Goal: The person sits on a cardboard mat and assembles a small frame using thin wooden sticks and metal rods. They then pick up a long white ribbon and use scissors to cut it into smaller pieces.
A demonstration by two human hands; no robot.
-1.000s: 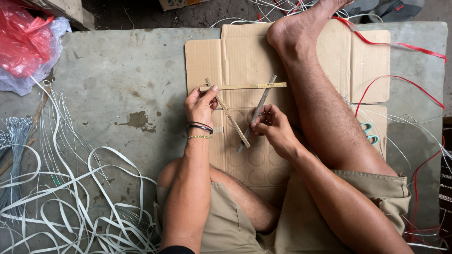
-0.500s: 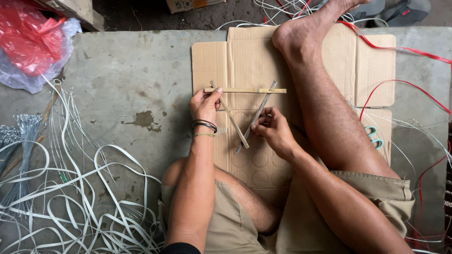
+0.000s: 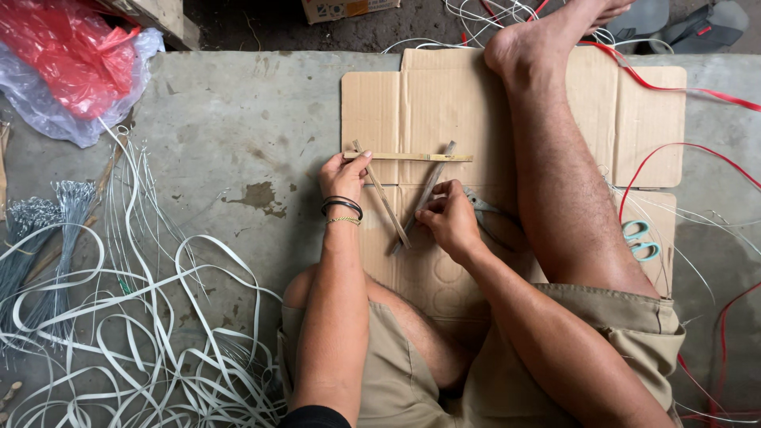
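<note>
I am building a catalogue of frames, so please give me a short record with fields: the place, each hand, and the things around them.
Surface: flattened cardboard on concrete floor
Left hand: pinches the left end of the horizontal stick
Right hand: grips one slanted stick
Sticks: three, forming a triangle
Nearby: teal scissors, white strips, red plastic bag

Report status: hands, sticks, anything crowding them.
Left hand pinching the sticks at their left corner. Right hand gripping the right slanted stick. Pliers beside right hand, own leg close alongside.
</note>
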